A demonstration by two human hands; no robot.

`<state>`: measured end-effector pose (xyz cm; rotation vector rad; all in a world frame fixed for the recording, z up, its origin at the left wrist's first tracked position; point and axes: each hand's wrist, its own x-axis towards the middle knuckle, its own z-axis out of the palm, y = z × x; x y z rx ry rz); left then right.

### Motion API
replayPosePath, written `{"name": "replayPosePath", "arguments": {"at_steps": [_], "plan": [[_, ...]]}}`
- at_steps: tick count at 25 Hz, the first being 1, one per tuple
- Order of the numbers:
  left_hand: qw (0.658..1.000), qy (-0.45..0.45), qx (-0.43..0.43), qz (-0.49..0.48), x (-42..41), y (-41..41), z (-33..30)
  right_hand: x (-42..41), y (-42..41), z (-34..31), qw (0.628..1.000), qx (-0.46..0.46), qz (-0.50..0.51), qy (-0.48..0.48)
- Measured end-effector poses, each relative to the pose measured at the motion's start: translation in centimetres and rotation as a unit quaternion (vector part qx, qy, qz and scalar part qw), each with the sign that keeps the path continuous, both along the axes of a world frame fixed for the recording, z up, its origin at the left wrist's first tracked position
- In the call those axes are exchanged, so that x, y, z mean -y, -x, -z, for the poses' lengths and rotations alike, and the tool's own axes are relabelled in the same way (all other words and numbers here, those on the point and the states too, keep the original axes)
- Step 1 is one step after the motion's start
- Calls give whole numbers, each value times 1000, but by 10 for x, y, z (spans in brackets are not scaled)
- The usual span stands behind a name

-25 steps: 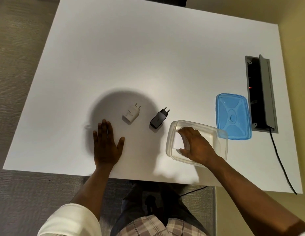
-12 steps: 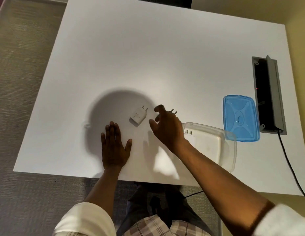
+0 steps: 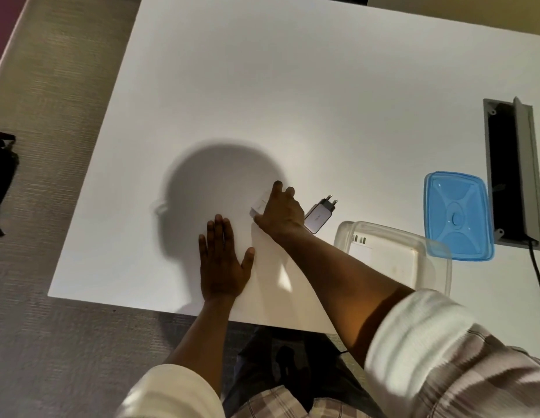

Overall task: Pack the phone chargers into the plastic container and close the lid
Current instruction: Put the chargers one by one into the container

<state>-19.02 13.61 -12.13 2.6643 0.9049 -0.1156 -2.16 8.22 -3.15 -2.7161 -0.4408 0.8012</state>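
place: office or meeting room | evidence: plain white desk (image 3: 292, 86) under both hands | recessed cable port (image 3: 508, 173) with open grey flap set into the desktop, far right of the right hand (image 3: 280, 212), black cord (image 3: 538, 276) leading from it | grey woven carpet (image 3: 51, 116) left of the left hand (image 3: 222, 267)

Dark charger (image 3: 317, 216): a small printed mark on its face, too blurred to read.
White charger (image 3: 259, 205): faint print, unreadable.
Elsewhere: no legible text.
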Motion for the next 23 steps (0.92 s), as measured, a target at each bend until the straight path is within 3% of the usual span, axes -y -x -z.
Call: {"name": "replayPosePath", "arguments": {"at_steps": [16, 23], "plan": [[1000, -2, -11, -6, 0, -1, 0, -7, 8, 15, 999, 47, -19, -4], [1000, -4, -6, -4, 0, -1, -2, 34, 22, -39, 984, 129, -50, -117]]}}
